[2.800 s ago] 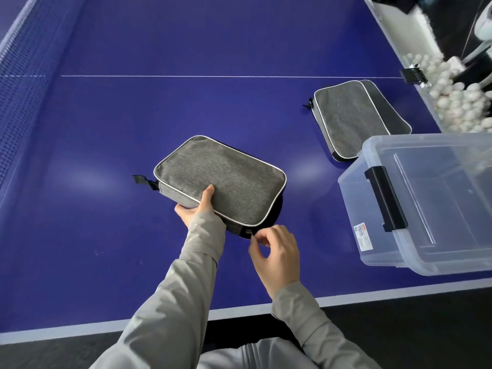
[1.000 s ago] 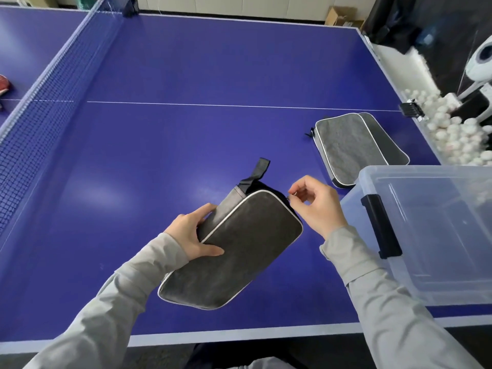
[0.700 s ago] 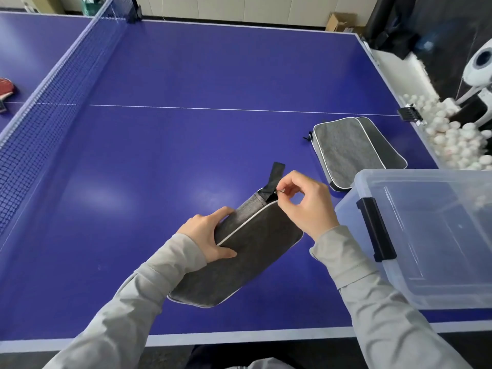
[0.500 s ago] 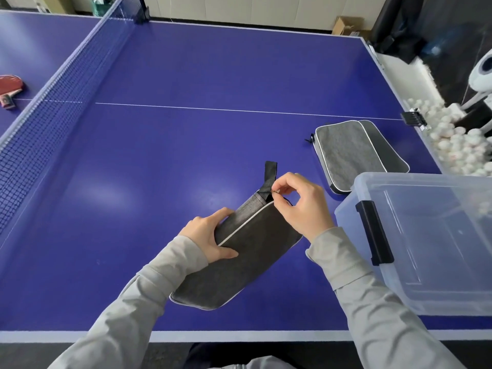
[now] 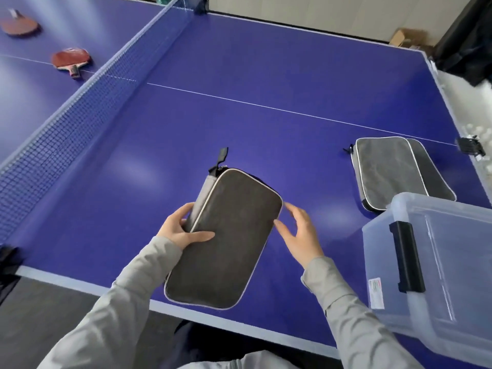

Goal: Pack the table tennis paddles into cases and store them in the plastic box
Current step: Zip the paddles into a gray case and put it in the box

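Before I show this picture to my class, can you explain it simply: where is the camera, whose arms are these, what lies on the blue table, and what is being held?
There is no machine here. A person wears a camera on the head, so the view looks down on their own two arms in grey sleeves. The left hand grips a grey zipped paddle case by its edge, tilted up off the blue table tennis table. The right hand is open beside the case, holding nothing. A second grey case lies flat to the right, next to a clear plastic box with a black latch. Beyond the net, two red paddles lie uncased.
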`<move>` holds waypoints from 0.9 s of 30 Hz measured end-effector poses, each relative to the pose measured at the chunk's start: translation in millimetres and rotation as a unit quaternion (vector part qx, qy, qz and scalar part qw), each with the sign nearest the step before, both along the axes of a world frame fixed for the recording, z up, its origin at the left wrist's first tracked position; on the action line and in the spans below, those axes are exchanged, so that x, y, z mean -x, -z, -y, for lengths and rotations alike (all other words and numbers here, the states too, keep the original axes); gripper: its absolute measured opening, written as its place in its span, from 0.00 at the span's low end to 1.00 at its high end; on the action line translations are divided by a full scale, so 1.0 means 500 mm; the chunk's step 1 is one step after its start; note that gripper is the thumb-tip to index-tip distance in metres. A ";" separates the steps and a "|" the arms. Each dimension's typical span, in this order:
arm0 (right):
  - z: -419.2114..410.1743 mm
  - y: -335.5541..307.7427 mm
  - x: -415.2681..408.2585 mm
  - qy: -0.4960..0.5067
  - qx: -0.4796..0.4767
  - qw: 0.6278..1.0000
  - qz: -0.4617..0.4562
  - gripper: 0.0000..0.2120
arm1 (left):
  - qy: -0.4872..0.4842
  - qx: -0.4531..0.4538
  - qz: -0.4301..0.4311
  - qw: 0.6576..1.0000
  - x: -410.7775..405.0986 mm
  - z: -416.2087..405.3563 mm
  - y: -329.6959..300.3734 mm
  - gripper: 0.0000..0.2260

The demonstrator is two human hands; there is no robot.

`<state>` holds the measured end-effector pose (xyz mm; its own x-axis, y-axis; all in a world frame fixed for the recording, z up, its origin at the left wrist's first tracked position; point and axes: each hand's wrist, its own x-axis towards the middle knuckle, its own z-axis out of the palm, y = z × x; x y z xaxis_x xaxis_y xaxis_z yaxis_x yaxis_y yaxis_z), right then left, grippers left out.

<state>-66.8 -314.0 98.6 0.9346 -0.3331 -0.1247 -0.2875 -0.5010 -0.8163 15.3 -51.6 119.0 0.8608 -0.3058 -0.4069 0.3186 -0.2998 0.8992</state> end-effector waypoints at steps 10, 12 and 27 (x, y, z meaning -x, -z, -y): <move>-0.169 0.127 -0.023 -0.029 0.085 0.975 -0.203 0.32 | -0.131 0.015 -0.071 0.989 -0.139 -0.265 0.033 0.24; -0.210 0.141 -0.039 -0.025 0.113 0.967 -0.225 0.34 | -0.134 0.018 -0.092 0.987 -0.182 -0.327 0.041 0.24; -0.408 0.193 -0.140 -0.010 0.249 0.907 -0.339 0.37 | -0.092 -0.007 -0.190 0.977 -0.408 -0.606 0.136 0.22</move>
<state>3.1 -110.2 2.1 0.7058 -0.4897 -0.5119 -0.6257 -0.7698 -0.1264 219.1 251.4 50.8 0.6863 -0.1526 -0.7111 0.6787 -0.2171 0.7016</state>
